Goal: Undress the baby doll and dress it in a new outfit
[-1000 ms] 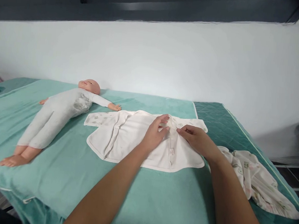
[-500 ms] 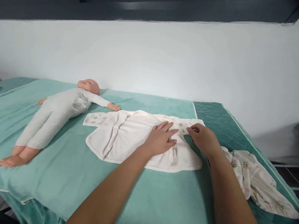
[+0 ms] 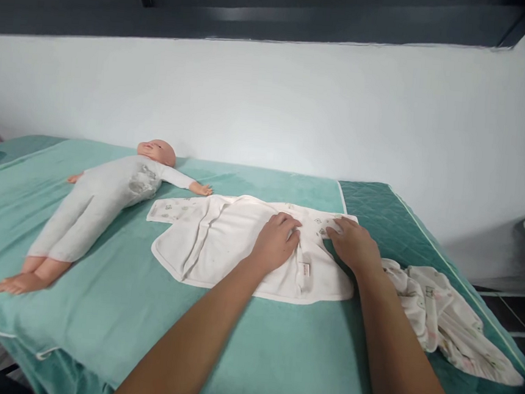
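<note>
A white baby shirt (image 3: 235, 243) lies spread out, its front panels unfolded to the sides and its printed sleeves stretched left and right. My left hand (image 3: 275, 242) rests on the shirt right of its middle, fingers bent on the cloth and thumb a little apart. On the right sleeve (image 3: 322, 222) lies my right hand (image 3: 354, 245), with thumb and fingers apart against the fabric near the cuff. Below my left hand a small white tag (image 3: 306, 269) shows. A baby doll (image 3: 106, 192) in a white body lies on its back to the left, one hand by the left sleeve.
A crumpled printed baby garment (image 3: 449, 314) lies to the right, beyond my right forearm. The green bed cover (image 3: 108, 324) spreads under everything. A white wall (image 3: 270, 106) runs along the back, below a dark window frame (image 3: 306, 11).
My left hand's spread fingers have drawn in and bent on the shirt. My right thumb and fingers, pinched together at the sleeve before, have parted. The doll and shirt stay put.
</note>
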`<state>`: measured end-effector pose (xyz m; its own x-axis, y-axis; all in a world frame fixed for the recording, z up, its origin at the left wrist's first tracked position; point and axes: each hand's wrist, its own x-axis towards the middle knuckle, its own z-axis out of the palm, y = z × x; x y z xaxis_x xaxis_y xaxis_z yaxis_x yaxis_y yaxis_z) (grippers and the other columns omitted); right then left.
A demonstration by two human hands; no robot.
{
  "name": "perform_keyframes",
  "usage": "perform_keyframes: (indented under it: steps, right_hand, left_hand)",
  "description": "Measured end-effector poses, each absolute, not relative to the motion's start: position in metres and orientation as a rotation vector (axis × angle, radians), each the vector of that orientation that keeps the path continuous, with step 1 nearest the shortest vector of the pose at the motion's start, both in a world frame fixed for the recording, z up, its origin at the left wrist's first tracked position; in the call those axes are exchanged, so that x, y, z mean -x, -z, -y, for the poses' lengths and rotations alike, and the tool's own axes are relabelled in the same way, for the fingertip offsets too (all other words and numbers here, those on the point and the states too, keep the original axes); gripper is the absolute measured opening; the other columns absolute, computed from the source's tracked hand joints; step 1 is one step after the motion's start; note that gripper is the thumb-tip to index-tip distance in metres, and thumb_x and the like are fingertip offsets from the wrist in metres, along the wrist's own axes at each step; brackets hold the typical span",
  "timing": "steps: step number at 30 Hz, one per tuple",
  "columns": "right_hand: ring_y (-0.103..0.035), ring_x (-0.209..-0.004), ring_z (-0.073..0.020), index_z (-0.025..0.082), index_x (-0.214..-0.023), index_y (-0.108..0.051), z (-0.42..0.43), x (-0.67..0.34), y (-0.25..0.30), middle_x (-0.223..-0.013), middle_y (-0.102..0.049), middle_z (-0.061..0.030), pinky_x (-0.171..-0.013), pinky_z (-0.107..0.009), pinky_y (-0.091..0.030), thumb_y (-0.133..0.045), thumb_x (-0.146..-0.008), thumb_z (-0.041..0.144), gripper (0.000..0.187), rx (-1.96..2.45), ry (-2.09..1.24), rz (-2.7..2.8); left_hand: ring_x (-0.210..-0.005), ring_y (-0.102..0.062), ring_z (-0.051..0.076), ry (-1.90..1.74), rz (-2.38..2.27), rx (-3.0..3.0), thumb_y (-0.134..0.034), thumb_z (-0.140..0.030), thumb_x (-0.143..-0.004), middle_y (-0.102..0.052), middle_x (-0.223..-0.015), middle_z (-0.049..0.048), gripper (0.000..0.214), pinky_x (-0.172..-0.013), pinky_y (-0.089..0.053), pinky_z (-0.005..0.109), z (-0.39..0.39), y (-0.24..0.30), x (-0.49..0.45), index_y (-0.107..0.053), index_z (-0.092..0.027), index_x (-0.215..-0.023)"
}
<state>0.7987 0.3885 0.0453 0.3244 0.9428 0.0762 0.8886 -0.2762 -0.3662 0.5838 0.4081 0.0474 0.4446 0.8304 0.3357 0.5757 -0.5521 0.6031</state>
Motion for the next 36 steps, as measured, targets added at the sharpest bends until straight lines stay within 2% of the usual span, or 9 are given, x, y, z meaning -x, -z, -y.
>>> perform_keyframes:
  steps: [3, 7, 11, 15, 21, 26, 29, 33, 36]
  right_hand:
    - [-0.045, -0.132, -0.0299, 0.025, -0.132, -0.056, -0.387, -0.797, -0.045, -0.143, -0.045, -0.0049, -0.112, -0.051, -0.037, -0.041, -0.089, 0.048, 0.051, 2.219, -0.189, 1.584]
    - [-0.050, -0.126, -0.0240, 0.022, -0.125, -0.059, -0.375, -0.791, -0.045, -0.133, -0.054, -0.0052, -0.113, -0.044, -0.038, -0.041, -0.089, 0.040, 0.044, 2.044, -0.079, 1.478]
    - [-0.050, -0.123, -0.0231, 0.020, -0.121, -0.059, -0.355, -0.778, -0.048, -0.128, -0.057, -0.0067, -0.111, -0.043, -0.039, -0.042, -0.089, 0.040, 0.042, 1.869, -0.006, 1.507]
    - [-0.051, -0.122, -0.0221, 0.019, -0.118, -0.060, -0.352, -0.726, -0.062, -0.127, -0.056, -0.0085, -0.111, -0.043, -0.038, -0.045, -0.087, 0.040, 0.041, 1.743, -0.110, 1.540]
    - [-0.053, -0.123, -0.0156, 0.022, -0.127, -0.051, -0.402, -0.559, -0.089, -0.134, -0.052, -0.0049, -0.108, -0.033, -0.044, -0.048, -0.089, 0.045, 0.045, 1.467, -0.632, 1.767]
    - [-0.045, -0.130, -0.0194, 0.017, -0.141, -0.041, -0.480, -0.454, -0.096, -0.141, -0.044, -0.0095, -0.113, -0.036, -0.039, -0.044, -0.092, 0.039, 0.054, 1.480, -0.426, 2.062]
    - [-0.043, -0.131, -0.0243, 0.017, -0.141, -0.044, -0.522, -0.446, -0.092, -0.142, -0.043, -0.0111, -0.113, -0.041, -0.038, -0.042, -0.092, 0.040, 0.054, 1.554, -0.374, 2.074]
    - [-0.045, -0.129, -0.0234, 0.017, -0.138, -0.047, -0.546, -0.498, -0.083, -0.140, -0.045, -0.0115, -0.114, -0.040, -0.036, -0.037, -0.094, 0.045, 0.053, 1.721, -0.274, 2.043]
    - [-0.048, -0.125, -0.0214, 0.014, -0.132, -0.054, -0.535, -0.572, -0.079, -0.134, -0.050, -0.0131, -0.111, -0.035, -0.037, -0.039, -0.092, 0.048, 0.054, 1.882, -0.204, 2.035]
  left_hand:
    - [-0.115, -0.049, 0.012, -0.912, -1.219, -2.290, -0.040, -0.032, -0.095, -0.057, -0.117, 0.0037, 0.032, -0.105, -0.042, 0.029, -0.406, -0.048, -0.584, -0.063, -0.021, -0.114]
    - [-0.112, -0.052, 0.009, -1.061, -1.180, -2.224, -0.037, -0.025, -0.095, -0.060, -0.115, 0.0011, 0.031, -0.103, -0.042, 0.025, -0.399, -0.054, -0.573, -0.064, -0.021, -0.110]
    - [-0.113, -0.053, 0.008, -1.097, -1.196, -2.150, -0.041, -0.024, -0.092, -0.061, -0.115, 0.0015, 0.029, -0.104, -0.042, 0.025, -0.399, -0.069, -0.527, -0.064, -0.021, -0.110]
    - [-0.113, -0.054, 0.009, -1.192, -1.361, -2.125, -0.044, -0.025, -0.090, -0.060, -0.117, 0.0021, 0.029, -0.104, -0.044, 0.026, -0.404, -0.093, -0.429, -0.064, -0.020, -0.111]
    - [-0.106, -0.056, 0.012, -1.467, -1.955, -1.900, -0.046, -0.031, -0.087, -0.059, -0.121, 0.0034, 0.036, -0.098, -0.047, 0.027, -0.408, -0.137, -0.219, -0.062, -0.018, -0.116]
    - [-0.109, -0.056, 0.017, -1.245, -2.386, -1.692, -0.053, -0.036, -0.083, -0.060, -0.119, 0.0064, 0.042, -0.096, -0.048, 0.031, -0.389, -0.138, -0.108, -0.061, -0.016, -0.119]
    - [-0.104, -0.058, 0.013, -1.276, -2.269, -1.844, -0.049, -0.037, -0.088, -0.060, -0.118, 0.0034, 0.036, -0.091, -0.050, 0.027, -0.371, -0.128, -0.115, -0.061, -0.019, -0.116]
    - [-0.106, -0.057, 0.010, -1.240, -1.747, -2.215, -0.043, -0.036, -0.093, -0.058, -0.120, 0.0043, 0.033, -0.094, -0.049, 0.023, -0.378, -0.120, -0.191, -0.061, -0.018, -0.114]
    - [-0.118, -0.052, 0.013, -0.841, -1.570, -2.458, -0.038, -0.030, -0.096, -0.056, -0.125, 0.0053, 0.035, -0.106, -0.044, 0.028, -0.416, -0.112, -0.266, -0.058, -0.021, -0.124]
